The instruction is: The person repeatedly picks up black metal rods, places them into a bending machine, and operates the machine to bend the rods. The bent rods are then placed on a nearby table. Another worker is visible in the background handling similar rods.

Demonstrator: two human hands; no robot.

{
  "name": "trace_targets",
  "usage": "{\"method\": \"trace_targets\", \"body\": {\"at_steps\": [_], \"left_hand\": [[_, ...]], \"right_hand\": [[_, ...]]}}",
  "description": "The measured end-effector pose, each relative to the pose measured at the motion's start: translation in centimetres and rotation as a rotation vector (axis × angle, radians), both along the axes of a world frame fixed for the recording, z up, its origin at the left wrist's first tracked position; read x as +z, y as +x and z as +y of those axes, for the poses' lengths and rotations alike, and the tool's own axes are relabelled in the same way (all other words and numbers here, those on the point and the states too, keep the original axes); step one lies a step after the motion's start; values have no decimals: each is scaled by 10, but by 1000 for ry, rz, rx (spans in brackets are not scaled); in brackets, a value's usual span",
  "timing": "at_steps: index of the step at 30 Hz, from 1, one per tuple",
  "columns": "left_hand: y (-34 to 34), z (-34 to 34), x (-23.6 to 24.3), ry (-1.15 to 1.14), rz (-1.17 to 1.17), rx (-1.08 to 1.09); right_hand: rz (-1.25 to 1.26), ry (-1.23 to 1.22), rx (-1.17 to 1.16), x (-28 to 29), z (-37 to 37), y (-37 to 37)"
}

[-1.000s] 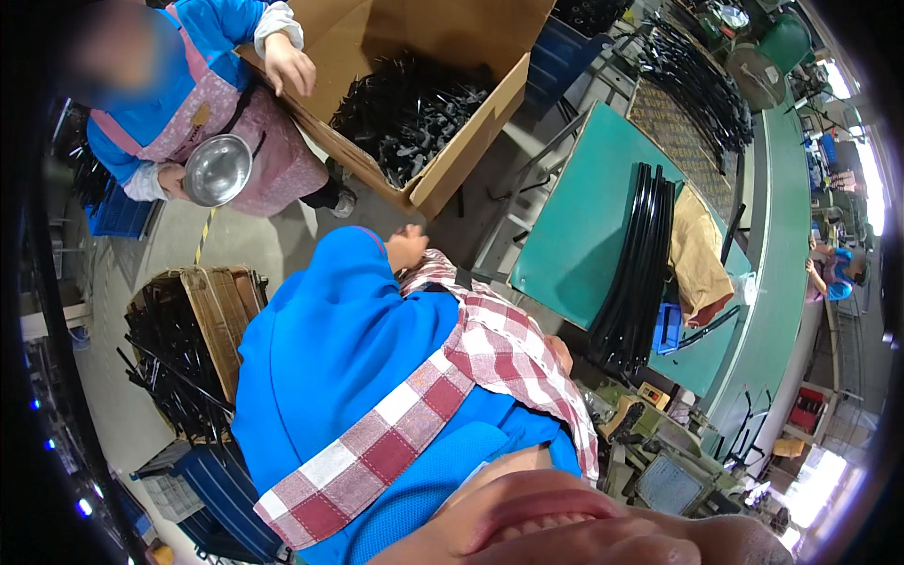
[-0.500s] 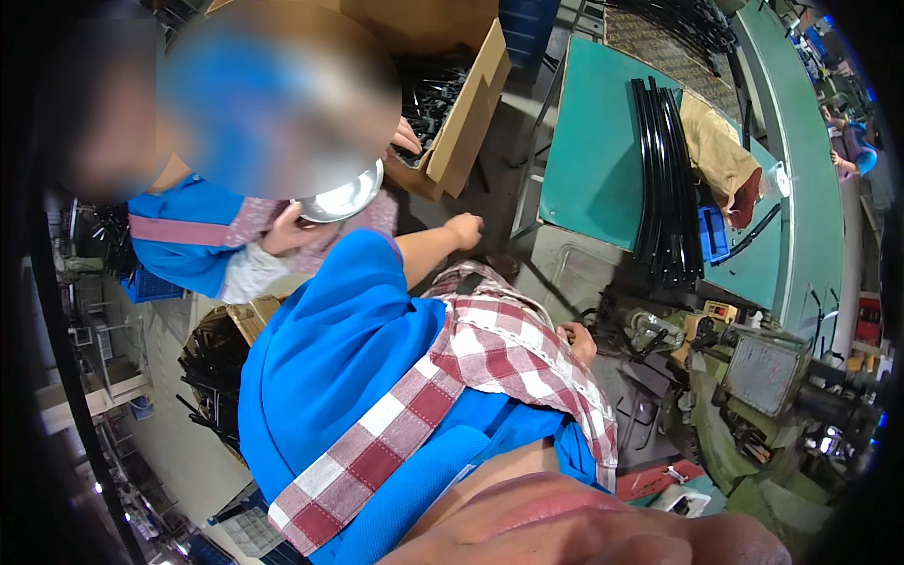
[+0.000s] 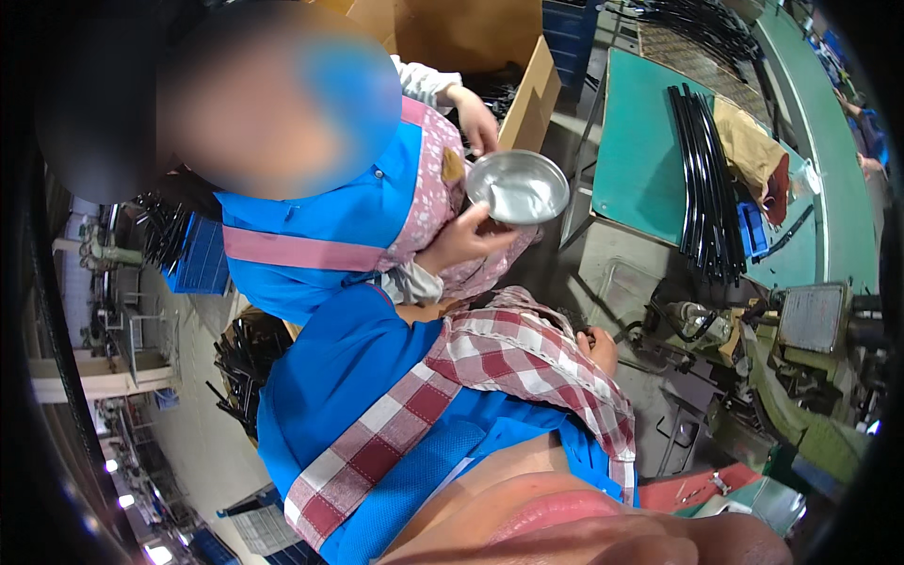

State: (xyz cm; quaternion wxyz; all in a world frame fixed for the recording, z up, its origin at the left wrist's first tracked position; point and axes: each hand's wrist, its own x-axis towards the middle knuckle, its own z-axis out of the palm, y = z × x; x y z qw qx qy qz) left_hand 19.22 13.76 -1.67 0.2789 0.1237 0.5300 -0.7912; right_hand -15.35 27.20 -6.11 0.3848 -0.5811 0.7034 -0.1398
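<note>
My left forearm (image 3: pixel 424 311) shows only in a short stretch below the co-worker's sleeve; the left hand is hidden behind the co-worker. My right hand (image 3: pixel 600 350) hangs low beside my red-and-white checked apron (image 3: pixel 504 344). Its fingers are curled, and whatever they may hold is hidden. Close in front of me on the left, a co-worker in a blue shirt and pink apron (image 3: pixel 306 250) holds a round, shallow metal bowl (image 3: pixel 518 188) by its near rim. The co-worker's other hand (image 3: pixel 477 122) is just beyond the bowl.
An open cardboard box (image 3: pixel 532 104) holding black parts stands behind the co-worker. On a green table (image 3: pixel 640 141) lie long black tubes (image 3: pixel 706 188), brown cloth and a blue bin (image 3: pixel 751 229). Green machinery (image 3: pixel 791 395) stands at the right. More black parts (image 3: pixel 247 363) fill a box at left.
The co-worker has moved right and closer to me, bringing the metal bowl rightward in front of me. My left hand, seen earlier stretched forward, is now hidden. My right hand stays at my side.
</note>
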Motion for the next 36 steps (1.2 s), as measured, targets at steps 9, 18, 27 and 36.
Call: {"method": "trace_targets", "body": {"at_steps": [9,18,27,36], "left_hand": [[-111,-34,-26,21,474,-300],[27,72,-213,-1290,-1069,-1415],[26,135,-335,-1514,-1236,-2198],[-56,62,-325,-1679,-1323,-2071]], "right_hand": [[-6,56,26,-34,11,1],[5,137,114,5,25,34],[78,211,106,-14,33,21],[53,140,71,-18,21,-31]]}}
